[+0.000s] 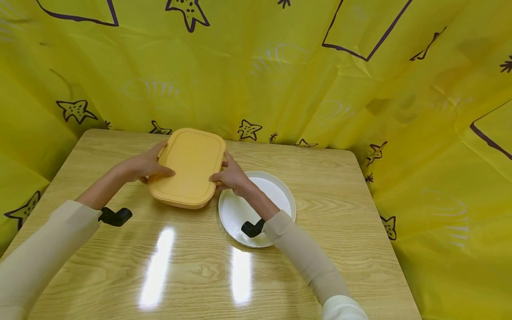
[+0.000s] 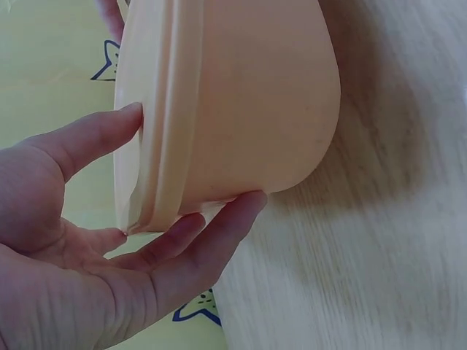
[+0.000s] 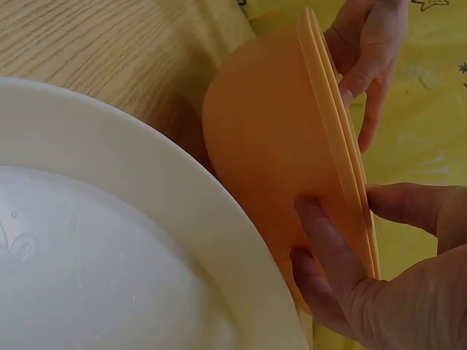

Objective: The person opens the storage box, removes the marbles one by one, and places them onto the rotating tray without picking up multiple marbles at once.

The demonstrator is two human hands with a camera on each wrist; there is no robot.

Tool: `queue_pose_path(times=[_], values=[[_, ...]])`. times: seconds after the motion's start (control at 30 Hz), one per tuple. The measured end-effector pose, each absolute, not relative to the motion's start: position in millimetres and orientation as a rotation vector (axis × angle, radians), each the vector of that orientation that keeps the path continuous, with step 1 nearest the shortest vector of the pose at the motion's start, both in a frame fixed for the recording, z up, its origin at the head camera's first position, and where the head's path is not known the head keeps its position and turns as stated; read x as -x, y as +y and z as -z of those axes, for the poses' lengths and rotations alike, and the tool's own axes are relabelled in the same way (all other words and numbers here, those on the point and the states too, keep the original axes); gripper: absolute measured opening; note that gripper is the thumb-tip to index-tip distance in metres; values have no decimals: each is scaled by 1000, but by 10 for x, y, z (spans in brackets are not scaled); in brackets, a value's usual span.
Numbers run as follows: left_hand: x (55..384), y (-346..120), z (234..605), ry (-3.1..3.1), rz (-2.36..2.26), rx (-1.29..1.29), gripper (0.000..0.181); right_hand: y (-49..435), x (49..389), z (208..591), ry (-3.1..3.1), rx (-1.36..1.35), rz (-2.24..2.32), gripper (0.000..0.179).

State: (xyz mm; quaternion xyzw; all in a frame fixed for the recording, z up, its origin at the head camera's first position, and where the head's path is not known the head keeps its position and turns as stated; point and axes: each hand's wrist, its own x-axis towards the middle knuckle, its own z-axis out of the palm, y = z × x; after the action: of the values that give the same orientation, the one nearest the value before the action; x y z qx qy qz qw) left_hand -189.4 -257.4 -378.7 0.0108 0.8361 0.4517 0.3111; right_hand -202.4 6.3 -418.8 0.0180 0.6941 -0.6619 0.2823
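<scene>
An orange lidded food container [image 1: 191,164] is between both hands over the left part of the table, its lid facing up. My left hand [image 1: 148,166] grips its left side, thumb on the lid and fingers against the wall below the rim. On the opposite side my right hand [image 1: 232,175] grips it the same way, thumb at the lid edge. In the left wrist view the container's wall [image 2: 255,95] is smooth and rounded toward its base. Beside it, under my right forearm, lies a round white plate [image 1: 280,191] with a raised rim.
The wooden table [image 1: 328,266] has glossy light reflections near its front. A yellow curtain [image 1: 248,80] with starfish drawings hangs behind the table and along both sides. Black wrist mounts [image 1: 116,217] stick out from both sleeves.
</scene>
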Motion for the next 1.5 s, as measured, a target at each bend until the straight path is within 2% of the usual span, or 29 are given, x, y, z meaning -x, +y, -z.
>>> queue_pose_path(times=[0.9, 1.5], values=[[1336, -2727, 3837, 2209, -1214, 15, 109, -56, 1614, 4282, 1794, -1, 1761, 100], [998, -2865, 3861, 2214, -1205, 22, 106, -112, 1330, 4267, 1780, 141, 1721, 91]])
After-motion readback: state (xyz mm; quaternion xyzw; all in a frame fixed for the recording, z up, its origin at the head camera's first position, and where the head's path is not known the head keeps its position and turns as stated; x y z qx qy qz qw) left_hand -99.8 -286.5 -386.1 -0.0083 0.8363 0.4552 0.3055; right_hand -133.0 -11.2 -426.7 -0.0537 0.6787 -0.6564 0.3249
